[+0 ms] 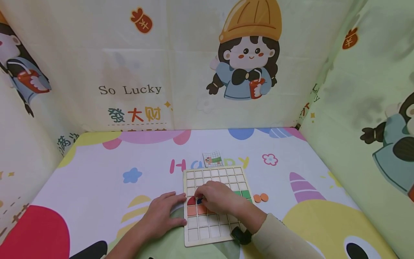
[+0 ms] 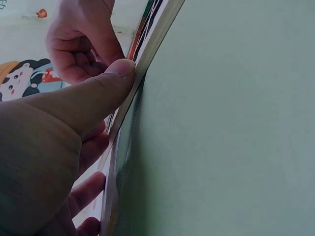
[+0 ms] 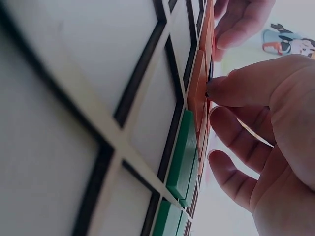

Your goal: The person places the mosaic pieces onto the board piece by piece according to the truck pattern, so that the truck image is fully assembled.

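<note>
A wooden grid board (image 1: 210, 233) lies flat, part of its cells filled with coloured pieces. My left hand (image 1: 163, 215) rests beside its left edge, fingers extended. In the left wrist view its thumb (image 2: 106, 86) presses on the board's rim. My right hand (image 1: 216, 197) reaches over the board and pinches a dark blue piece (image 1: 199, 201) down at a cell, mostly covered by the fingertips. A red piece (image 1: 192, 200) lies just left of it, with orange pieces (image 1: 192, 210) in the row below. Green pieces (image 1: 245, 194) fill cells at the right side, partly behind the right hand.
Beyond the board's far edge lies a small pattern card (image 1: 213, 159) with a gridded picture. Two orange discs (image 1: 261, 198) sit on the printed tablecloth (image 1: 155, 144) to the right. A black strap-like object (image 1: 241, 235) is at the right wrist. Printed cloth walls (image 1: 187, 72) enclose the table.
</note>
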Tool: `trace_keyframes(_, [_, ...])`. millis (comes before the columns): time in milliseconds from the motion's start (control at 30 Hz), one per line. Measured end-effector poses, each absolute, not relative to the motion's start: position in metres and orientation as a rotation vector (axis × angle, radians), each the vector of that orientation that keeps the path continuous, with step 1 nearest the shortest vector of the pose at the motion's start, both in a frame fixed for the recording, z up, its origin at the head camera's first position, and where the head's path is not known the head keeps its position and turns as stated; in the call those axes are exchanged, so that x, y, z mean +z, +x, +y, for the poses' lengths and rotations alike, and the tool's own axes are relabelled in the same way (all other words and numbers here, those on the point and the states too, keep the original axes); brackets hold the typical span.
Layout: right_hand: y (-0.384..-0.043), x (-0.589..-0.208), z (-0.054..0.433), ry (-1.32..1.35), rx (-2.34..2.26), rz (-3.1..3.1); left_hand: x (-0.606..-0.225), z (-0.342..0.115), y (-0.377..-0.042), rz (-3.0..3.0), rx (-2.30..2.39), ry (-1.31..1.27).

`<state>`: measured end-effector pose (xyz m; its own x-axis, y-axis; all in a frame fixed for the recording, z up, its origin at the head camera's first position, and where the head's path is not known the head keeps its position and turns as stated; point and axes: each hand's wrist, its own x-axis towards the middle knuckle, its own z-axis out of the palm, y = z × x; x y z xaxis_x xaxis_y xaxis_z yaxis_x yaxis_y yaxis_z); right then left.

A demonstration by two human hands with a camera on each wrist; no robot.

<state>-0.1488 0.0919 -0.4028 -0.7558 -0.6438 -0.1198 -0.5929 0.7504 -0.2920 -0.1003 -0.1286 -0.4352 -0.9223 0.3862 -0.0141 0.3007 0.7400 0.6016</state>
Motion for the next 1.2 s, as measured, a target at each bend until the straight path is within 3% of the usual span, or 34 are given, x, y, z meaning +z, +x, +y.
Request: trace_keyframes(1200, [-0.1513, -0.4030, 0.0980, -0.993, -0.423, 2.723, -0.4372, -0.1293, -0.1014, 2.801, 0.937, 0.549])
